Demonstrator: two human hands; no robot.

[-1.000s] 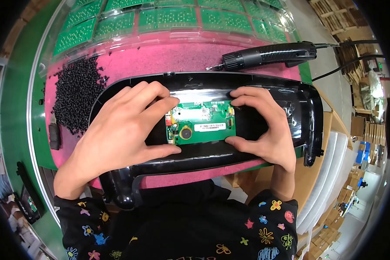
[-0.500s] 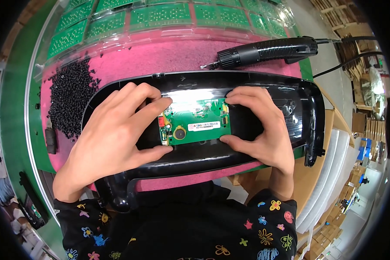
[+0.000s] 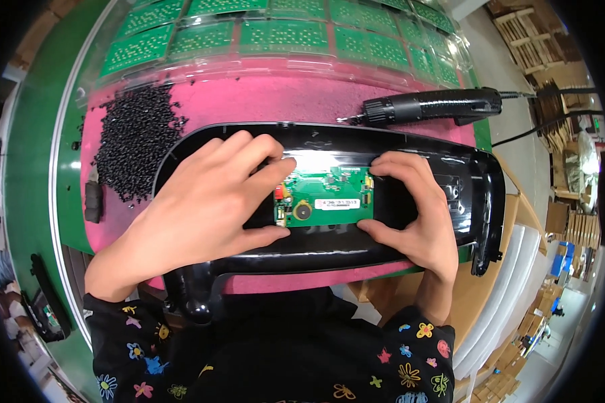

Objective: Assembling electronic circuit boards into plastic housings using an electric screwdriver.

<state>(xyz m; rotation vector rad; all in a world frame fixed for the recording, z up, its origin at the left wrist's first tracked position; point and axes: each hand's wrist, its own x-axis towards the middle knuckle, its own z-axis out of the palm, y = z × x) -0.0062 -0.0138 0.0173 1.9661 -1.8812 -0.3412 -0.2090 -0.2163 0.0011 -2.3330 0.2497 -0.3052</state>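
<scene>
A green circuit board (image 3: 339,216) with a white label, a round black part and small components along its ends sits over the middle of a long black plastic shell (image 3: 302,263). My left hand (image 3: 215,205) grips the board's left end, thumb at the near corner and fingers at the far one. At the opposite end, my right hand (image 3: 420,211) pinches the corners the same way, with its fingers curved. Whether the board rests fully on the shell's floor, I cannot tell. My left fingers cover part of its left edge.
Beyond the shell, a black electric screwdriver (image 3: 430,106) lies on the pink mat (image 3: 249,101), its cable running right. A heap of small black screws (image 3: 134,141) is at the left, near a dark cylindrical piece (image 3: 93,203). Clear plastic trays of green boards (image 3: 282,35) line the back.
The whole view has shifted, so mat, screwdriver, screws and shell appear farther right and lower. Both hands keep their hold on the board, which stays near the shell's middle.
</scene>
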